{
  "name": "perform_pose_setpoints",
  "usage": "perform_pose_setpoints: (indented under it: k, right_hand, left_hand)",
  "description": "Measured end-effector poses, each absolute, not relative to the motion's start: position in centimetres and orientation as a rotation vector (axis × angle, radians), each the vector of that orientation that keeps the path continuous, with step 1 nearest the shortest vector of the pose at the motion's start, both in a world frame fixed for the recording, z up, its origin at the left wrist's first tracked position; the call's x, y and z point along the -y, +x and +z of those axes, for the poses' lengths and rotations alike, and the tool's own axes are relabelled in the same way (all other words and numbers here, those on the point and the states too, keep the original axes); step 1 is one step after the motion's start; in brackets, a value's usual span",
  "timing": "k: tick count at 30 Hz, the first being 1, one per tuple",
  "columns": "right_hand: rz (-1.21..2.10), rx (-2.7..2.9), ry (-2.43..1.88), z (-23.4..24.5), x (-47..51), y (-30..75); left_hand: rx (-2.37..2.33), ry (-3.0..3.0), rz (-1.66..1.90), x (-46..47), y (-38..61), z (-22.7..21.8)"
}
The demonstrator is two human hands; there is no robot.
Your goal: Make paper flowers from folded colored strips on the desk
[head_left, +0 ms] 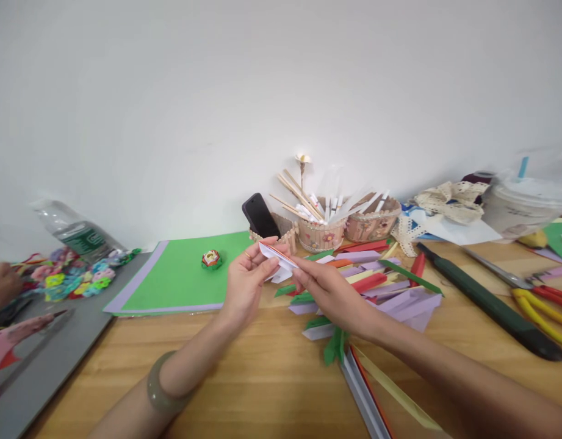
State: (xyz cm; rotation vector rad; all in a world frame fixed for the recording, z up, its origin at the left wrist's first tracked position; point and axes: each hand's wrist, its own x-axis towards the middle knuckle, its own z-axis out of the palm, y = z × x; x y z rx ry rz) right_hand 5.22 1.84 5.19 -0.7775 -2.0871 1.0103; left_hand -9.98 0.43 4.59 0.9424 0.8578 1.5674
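Between my two hands is a small folded paper piece, white or pale lilac with an orange edge, held up above the table. My left hand pinches its left end between thumb and fingers. On its right end close the fingers of my right hand. Under and behind my right hand lies a loose pile of folded paper strips in lilac, red, green and cream. A small round folded-paper flower in green, red and white rests on a green sheet to the left.
Decorated pots with sticks and pens stand by the wall beside a phone. At right are a dark green long-handled tool, scissors and a lidded cup. Left are a bottle, a pink glue gun and another person's hand.
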Motion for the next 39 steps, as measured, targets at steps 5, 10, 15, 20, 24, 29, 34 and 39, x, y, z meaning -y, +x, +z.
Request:
perform_pose_setpoints:
  k: [5,10,15,20,24,29,34,39]
  right_hand:
    - [1.014,2.112,-0.774,5.16,-1.85,5.19]
    - [0.978,2.143,-0.759,4.99,-1.97,5.02]
    - [0.857,2.158,-0.734,5.36,-2.15,5.18]
    - [0.475,2.04,-0.877,5.63,-2.24,5.73]
    - [0.028,2.053,-0.832,5.51,-2.11,5.79]
    - [-0.186,2.067,-0.766,5.57,-2.0,5.67]
    - [-0.222,2.095,-0.755,5.58,-1.91,5.79]
    - [-0.224,2.135,-0.82,5.67,-1.82,5.9]
  left_hand:
    - [-0.865,0.934,1.575,-0.18,-9.82,4.93]
    - [-0.903,0.911,1.588,-0.11,-9.67,5.04]
    - [-0.905,0.938,1.577,-0.11,-9.76,5.04]
    - [-0.901,0.933,1.577,-0.05,-9.84,5.18]
    - [-0.874,0.921,1.57,0.02,-9.7,5.17]
    - [-0.879,0.903,1.551,0.14,-9.5,5.17]
    - [-0.877,0.893,1.548,0.22,-9.35,5.42]
    - [-0.862,0.894,1.557,0.29,-9.18,5.6]
